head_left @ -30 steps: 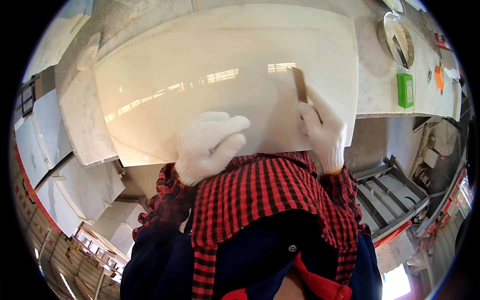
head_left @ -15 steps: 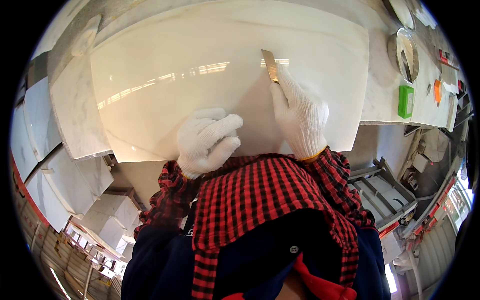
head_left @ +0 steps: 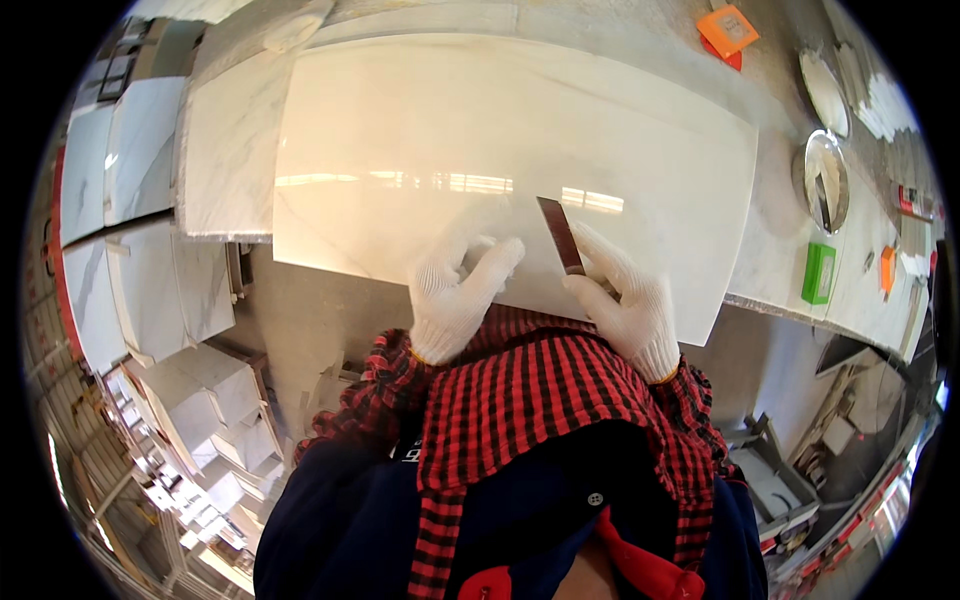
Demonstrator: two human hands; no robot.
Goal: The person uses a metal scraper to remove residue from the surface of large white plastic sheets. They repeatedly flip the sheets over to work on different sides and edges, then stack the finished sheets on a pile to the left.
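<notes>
Right hand draws the blade back toward the near edge

The right hand (head_left: pixel 628 305), in a white knitted glove, grips a narrow flat blade (head_left: pixel 562 238), thumb on one side and fingers on the other. Half a second ago that hand reached farther in over the pale polished slab (head_left: pixel 500 120), with the blade's tip around mid-slab; now hand and blade are closer to the person's body, near the slab's near edge. The blade points away and a little to the left. Its face, which caught the light before, now looks dark reddish brown. Whether it touches the slab cannot be told.

The left hand (head_left: pixel 455 290), gloved likewise, remains by the near edge. Its fingers are loosely curled, the thumb apart from them with a moderate gap between; no object shows in it. Half a second ago its fingers lay spread, more to the front. Contact with the slab is unclear.

The slab lies on the worktable (head_left: pixel 768 250) in front of the checkered apron (head_left: pixel 540 390). The view has turned, so the slab's near edge, almost level earlier, now slants down to the right. An orange box (head_left: pixel 728 32) has come into sight at the upper right. The green box (head_left: pixel 818 273) and the round metal bowl (head_left: pixel 825 185) remain on the worktable, to the right of the slab.
</notes>
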